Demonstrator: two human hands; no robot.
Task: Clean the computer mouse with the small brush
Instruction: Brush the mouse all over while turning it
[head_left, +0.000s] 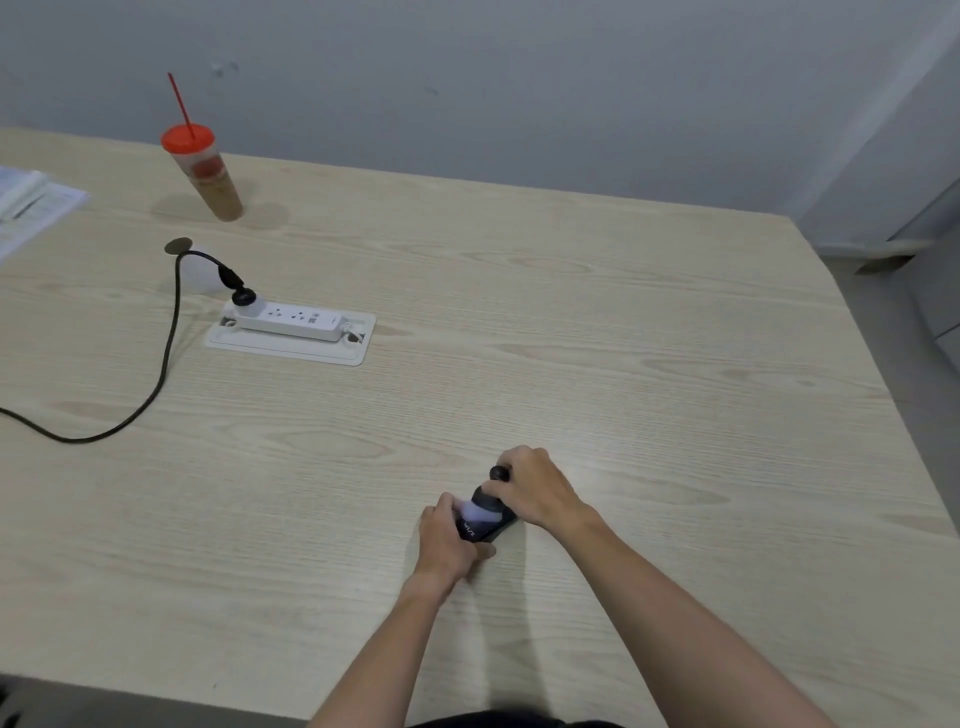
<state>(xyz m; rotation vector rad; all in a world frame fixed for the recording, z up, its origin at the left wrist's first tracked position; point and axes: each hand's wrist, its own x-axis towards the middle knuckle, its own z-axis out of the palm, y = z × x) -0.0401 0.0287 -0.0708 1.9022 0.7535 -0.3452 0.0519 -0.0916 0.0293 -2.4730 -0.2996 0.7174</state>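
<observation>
A black computer mouse (480, 530) lies on the light wooden table (571, 338), near its front edge and right of the middle. My left hand (445, 540) grips the mouse from its left side. My right hand (535, 488) is closed around a small black brush (491, 496), its round knob sticking out at the top. The brush's pale bristles rest on the top of the mouse. Most of the mouse is hidden by both hands and the brush.
A white power strip (291, 319) in a recessed tray sits at the middle left, with a black cable (166, 358) looping off the left edge. A red-lidded cup (205, 169) with a straw stands at the back left. Papers (31, 205) lie at the far left.
</observation>
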